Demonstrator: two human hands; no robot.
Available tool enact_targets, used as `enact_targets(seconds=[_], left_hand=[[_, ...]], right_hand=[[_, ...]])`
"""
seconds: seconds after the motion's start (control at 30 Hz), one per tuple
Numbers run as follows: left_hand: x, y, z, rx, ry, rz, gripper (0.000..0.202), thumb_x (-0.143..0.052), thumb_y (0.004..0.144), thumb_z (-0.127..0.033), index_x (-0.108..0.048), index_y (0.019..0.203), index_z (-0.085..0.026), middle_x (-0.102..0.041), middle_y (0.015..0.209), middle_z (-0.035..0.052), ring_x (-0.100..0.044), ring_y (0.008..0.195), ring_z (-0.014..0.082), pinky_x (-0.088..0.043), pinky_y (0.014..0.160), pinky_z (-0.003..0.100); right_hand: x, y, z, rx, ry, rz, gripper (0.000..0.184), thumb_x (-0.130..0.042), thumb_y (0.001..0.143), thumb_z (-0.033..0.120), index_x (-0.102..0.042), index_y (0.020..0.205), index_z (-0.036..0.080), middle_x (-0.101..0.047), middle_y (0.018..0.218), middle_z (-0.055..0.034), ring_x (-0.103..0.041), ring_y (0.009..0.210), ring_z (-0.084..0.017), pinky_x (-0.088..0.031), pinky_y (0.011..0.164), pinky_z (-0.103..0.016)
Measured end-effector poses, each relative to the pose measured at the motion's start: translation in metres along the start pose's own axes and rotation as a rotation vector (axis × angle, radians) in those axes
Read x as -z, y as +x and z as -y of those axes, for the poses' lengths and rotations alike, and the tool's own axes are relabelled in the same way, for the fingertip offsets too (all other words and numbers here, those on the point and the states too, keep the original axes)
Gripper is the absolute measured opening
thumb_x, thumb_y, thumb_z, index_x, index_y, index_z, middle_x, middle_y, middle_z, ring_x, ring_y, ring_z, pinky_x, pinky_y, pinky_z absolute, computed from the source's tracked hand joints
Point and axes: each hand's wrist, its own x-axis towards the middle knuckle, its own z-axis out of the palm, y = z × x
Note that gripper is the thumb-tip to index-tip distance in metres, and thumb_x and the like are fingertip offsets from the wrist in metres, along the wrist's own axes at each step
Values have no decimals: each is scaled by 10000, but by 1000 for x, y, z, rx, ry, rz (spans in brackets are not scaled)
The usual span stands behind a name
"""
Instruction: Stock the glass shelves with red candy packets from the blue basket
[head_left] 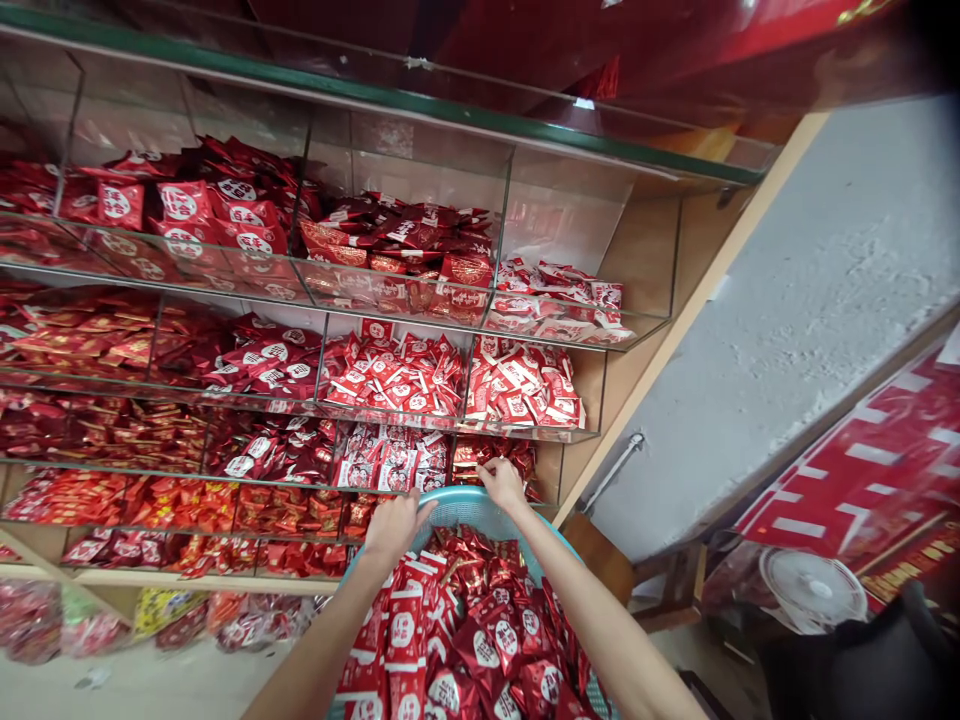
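Note:
A teal plastic basket (459,499) full of red candy packets (480,645) stands between my forearms, close against the shelves. My left hand (394,525) is closed over its far-left rim, thumb toward the inside. Just past the far rim, my right hand (504,482) is at the lower right compartment, which holds red and gold packets (469,455). Its fingers are bent together; whatever lies between them is too small to make out. Left of that compartment, red-and-white printed packets (394,460) fill another one.
Tiered shelves with clear dividers (409,415) hold many red packets. A thick glass shelf edge (375,95) crosses above. On the right are a wooden side panel (675,330), a grey wall (817,270), a wooden stool (671,590) and a white fan (812,585). Bagged goods (255,620) lie below.

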Motion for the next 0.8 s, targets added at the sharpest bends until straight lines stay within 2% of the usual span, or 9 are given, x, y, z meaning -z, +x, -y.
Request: enact_targets(seconds=[0.13,0.3,0.4,0.57,0.7,0.8], left_hand=[[0,0,1,-7,-9,11,561,-142,844,-529,-509,1019,-142,-645,764,115,-622,735,252,-454,602,318],[5,-1,-2,17,-22,39,569,-148,841,-536,-507,1043,-143,-640,810,131,-616,778,243,-448,645,315],[8,-1,-3,29,-21,60,584,-138,839,-540,-511,1038,-137,-636,827,142,-615,792,240,-447,657,313],[5,-1,-2,9,-4,33,591,-124,835,-547,-499,1039,-138,-638,808,135,-617,772,258,-452,631,334],[3,-1,-3,23,-3,34,587,-138,835,-547,-500,1049,-137,-638,789,134,-617,755,260,-450,626,330],[4,-1,-4,45,-7,60,589,-153,834,-547,-499,1074,-136,-634,819,142,-613,788,254,-445,651,318]], right_hand=[[-22,16,-1,-103,79,-21,349,-489,698,410,-435,424,201,-502,469,-12,-477,497,-143,-295,492,-237],[-26,16,5,-91,244,-53,236,-474,675,348,-455,494,198,-516,509,16,-467,498,-120,-319,490,-218],[-10,7,8,-4,342,-38,196,-446,689,342,-482,568,192,-538,563,18,-485,546,-115,-352,525,-210],[35,-20,-1,108,461,-2,131,-472,668,289,-465,591,183,-585,678,-8,-531,679,-132,-387,607,-218],[61,-48,-18,133,563,178,75,-481,664,240,-462,621,182,-552,601,18,-505,578,-110,-383,569,-218],[62,-70,-28,143,514,349,21,-469,651,181,-454,635,180,-521,576,40,-455,516,-83,-357,526,-199]])
